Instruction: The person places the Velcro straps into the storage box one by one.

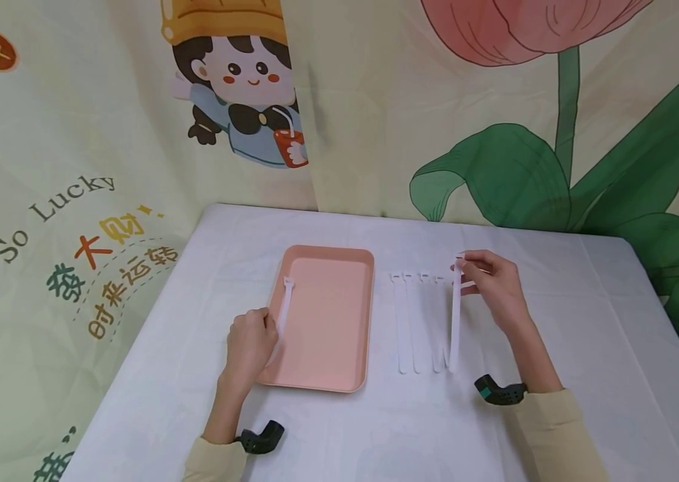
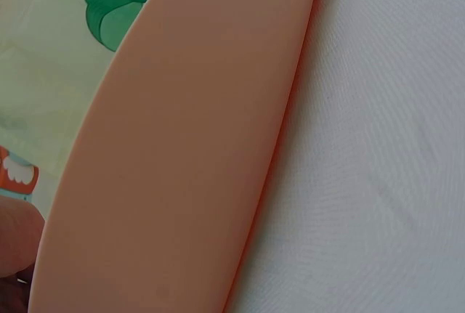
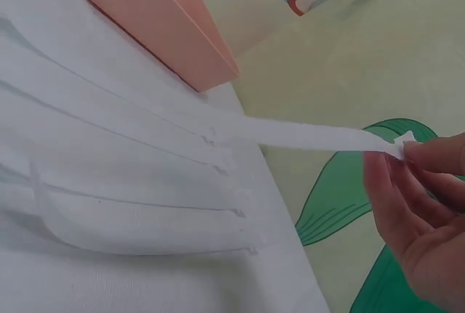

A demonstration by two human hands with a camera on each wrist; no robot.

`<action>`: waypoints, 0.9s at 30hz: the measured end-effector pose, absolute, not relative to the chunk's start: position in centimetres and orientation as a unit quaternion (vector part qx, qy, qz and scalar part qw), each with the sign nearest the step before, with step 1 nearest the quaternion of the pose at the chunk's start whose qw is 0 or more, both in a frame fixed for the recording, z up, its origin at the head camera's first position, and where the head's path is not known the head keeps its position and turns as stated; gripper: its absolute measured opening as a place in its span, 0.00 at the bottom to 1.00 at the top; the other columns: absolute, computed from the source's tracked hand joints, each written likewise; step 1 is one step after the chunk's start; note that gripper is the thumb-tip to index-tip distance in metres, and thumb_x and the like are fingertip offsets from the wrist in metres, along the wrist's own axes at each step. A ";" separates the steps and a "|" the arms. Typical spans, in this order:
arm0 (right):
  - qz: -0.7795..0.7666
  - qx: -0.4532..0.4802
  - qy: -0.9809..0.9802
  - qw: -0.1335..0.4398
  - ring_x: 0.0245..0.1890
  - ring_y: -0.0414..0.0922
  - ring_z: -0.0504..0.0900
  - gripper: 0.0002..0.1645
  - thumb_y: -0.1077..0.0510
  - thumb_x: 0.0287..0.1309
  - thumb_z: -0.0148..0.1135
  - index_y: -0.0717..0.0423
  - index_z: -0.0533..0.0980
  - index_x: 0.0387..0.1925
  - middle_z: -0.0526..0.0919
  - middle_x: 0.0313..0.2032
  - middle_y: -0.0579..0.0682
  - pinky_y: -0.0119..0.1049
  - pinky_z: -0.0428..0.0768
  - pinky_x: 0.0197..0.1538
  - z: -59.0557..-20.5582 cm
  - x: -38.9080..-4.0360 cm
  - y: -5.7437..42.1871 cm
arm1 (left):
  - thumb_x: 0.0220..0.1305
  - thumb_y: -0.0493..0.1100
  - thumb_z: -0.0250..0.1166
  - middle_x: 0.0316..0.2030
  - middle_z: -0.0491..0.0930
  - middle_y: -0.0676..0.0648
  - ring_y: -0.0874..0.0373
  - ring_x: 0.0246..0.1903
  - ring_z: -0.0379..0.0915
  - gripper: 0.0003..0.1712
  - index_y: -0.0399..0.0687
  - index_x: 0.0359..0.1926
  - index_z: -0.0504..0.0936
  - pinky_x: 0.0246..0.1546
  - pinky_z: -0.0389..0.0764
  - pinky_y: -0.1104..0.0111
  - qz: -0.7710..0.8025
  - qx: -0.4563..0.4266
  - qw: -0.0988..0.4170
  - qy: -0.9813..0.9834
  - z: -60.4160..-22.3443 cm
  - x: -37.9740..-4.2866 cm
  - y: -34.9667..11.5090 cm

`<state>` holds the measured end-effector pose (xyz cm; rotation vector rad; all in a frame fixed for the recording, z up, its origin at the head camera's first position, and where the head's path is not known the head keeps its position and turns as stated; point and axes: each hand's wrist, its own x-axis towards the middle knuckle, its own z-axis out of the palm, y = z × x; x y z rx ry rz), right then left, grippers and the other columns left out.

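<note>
My right hand [image 1: 496, 281] pinches a flat white strap [image 1: 456, 321] by its small wider head. The strap hangs down beside the row. In the right wrist view it stretches leftward from the thumb and fingertips [image 3: 436, 155]. Several similar white straps [image 1: 416, 328] lie side by side on the table, heads at the far end. My left hand [image 1: 250, 345] grips the left rim of a shallow pink tray [image 1: 327, 321]; in the left wrist view, a fingertip shows at the tray's edge [image 2: 167, 139]. Another white strap [image 1: 286, 301] lies along the tray's left side, partly hidden by that hand.
A white cloth [image 1: 412, 428] covers the table. Behind it hangs a printed backdrop [image 1: 357, 120] with a cartoon figure, a flower and lettering. Black wrist cameras [image 1: 261, 438] sit at both wrists. The straps lie just right of the tray.
</note>
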<state>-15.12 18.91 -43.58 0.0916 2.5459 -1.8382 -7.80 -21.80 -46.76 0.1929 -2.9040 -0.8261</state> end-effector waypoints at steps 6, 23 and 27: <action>-0.594 0.025 0.804 0.009 0.38 0.41 0.86 0.26 0.46 0.72 0.62 0.60 0.77 0.60 0.83 0.54 0.61 0.39 0.87 0.42 -43.1 -15.2 17.9 | 0.67 0.28 0.55 0.14 0.70 0.44 0.56 0.16 0.62 0.17 0.37 0.20 0.77 0.15 0.62 0.68 -0.275 0.065 0.061 -0.957 -46.8 -7.9 -21.7; -0.634 -0.005 0.773 0.022 0.34 0.42 0.85 0.23 0.52 0.71 0.63 0.63 0.77 0.59 0.84 0.51 0.65 0.38 0.87 0.37 -42.4 -15.6 14.3 | 0.68 0.29 0.53 0.14 0.67 0.46 0.57 0.16 0.60 0.19 0.39 0.17 0.73 0.15 0.61 0.68 -0.284 0.065 0.054 -0.955 -46.7 -7.8 -22.0; -0.640 -0.008 0.768 0.027 0.34 0.44 0.85 0.22 0.53 0.71 0.64 0.62 0.77 0.58 0.84 0.51 0.64 0.38 0.87 0.36 -42.3 -15.7 13.3 | 0.68 0.29 0.53 0.14 0.67 0.46 0.57 0.15 0.61 0.19 0.39 0.18 0.74 0.15 0.61 0.69 -0.285 0.067 0.050 -0.955 -46.8 -7.8 -21.9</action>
